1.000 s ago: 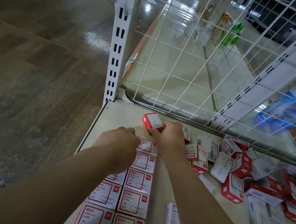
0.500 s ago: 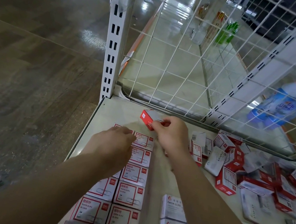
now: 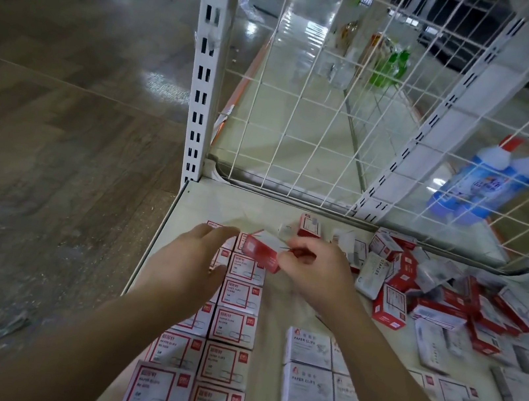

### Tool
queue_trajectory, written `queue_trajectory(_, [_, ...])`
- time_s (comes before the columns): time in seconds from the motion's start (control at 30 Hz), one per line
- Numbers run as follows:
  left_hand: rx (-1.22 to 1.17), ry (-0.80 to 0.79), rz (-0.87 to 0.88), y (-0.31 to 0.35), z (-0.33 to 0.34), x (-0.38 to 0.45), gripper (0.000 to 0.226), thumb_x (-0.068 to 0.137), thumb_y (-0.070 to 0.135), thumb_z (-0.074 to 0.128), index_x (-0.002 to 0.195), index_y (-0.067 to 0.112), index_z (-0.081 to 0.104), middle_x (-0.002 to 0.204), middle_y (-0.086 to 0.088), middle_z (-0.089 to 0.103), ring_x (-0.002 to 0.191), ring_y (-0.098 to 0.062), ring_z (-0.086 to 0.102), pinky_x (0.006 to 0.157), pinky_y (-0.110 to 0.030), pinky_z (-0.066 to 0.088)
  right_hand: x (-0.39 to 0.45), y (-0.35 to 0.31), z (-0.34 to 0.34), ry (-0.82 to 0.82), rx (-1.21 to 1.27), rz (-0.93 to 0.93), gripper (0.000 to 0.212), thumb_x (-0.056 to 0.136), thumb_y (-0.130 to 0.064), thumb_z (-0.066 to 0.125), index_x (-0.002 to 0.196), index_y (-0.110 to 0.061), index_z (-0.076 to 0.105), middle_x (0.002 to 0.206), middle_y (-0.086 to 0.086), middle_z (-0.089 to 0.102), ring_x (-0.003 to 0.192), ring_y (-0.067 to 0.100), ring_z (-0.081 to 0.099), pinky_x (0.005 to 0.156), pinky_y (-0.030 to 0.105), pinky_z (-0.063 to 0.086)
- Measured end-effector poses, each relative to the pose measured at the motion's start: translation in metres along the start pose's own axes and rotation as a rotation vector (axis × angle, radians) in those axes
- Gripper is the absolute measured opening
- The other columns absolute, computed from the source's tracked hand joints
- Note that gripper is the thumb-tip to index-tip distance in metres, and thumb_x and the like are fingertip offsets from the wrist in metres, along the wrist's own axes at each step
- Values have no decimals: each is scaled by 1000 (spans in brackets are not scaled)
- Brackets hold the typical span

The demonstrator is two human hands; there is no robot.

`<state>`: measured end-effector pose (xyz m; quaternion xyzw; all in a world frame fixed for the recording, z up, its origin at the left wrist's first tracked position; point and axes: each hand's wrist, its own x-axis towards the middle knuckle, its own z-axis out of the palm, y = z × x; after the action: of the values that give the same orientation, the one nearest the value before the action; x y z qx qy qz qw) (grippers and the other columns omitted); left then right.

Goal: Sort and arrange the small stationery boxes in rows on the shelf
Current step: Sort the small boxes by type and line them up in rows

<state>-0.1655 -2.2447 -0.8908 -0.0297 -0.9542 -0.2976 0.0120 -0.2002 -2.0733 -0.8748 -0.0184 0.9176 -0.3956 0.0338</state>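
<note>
Head view, looking down at the shelf [image 3: 192, 209]: a small red box [image 3: 260, 251] is pinched by the right hand [image 3: 311, 270], fingers curled on its near end, and it's held tilted just above the far end of the two neat rows [image 3: 224, 332] of red-framed paper clip boxes. The left hand [image 3: 190, 265] is kept open, fingers straight, hovering over the left row right beside the held box; contact with the row can't be told. To the right of those rows, a second block of white paper clip boxes [image 3: 315, 374] is lined up. Further right of the rows, a loose heap of red and white boxes [image 3: 432, 292] is piled. Behind the rows, a white wire grid [image 3: 303, 120] is seen, with blue bottles [image 3: 481, 179] past it.
</note>
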Motion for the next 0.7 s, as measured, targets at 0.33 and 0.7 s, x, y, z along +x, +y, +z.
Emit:
queue_trajectory(0.33, [117, -6, 162, 14, 2, -5, 39, 92, 35, 52, 129, 34, 39, 134, 14, 39, 119, -7, 42, 88, -19, 41, -20, 5, -7, -174, 158, 100, 12, 86, -17, 57, 94, -18, 67, 78, -10, 62, 71, 2, 53, 63, 16, 38])
queue_trajectory(0.7, [-174, -96, -24, 11, 0, -8, 32, 86, 30, 62, 118, 22, 57, 108, 8, 63, 95, -5, 59, 80, -16, 49, -33, 22, -12, -124, 243, 29, 23, 91, -15, 54, 107, -27, 65, 97, -15, 65, 86, -4, 58, 74, 9, 45])
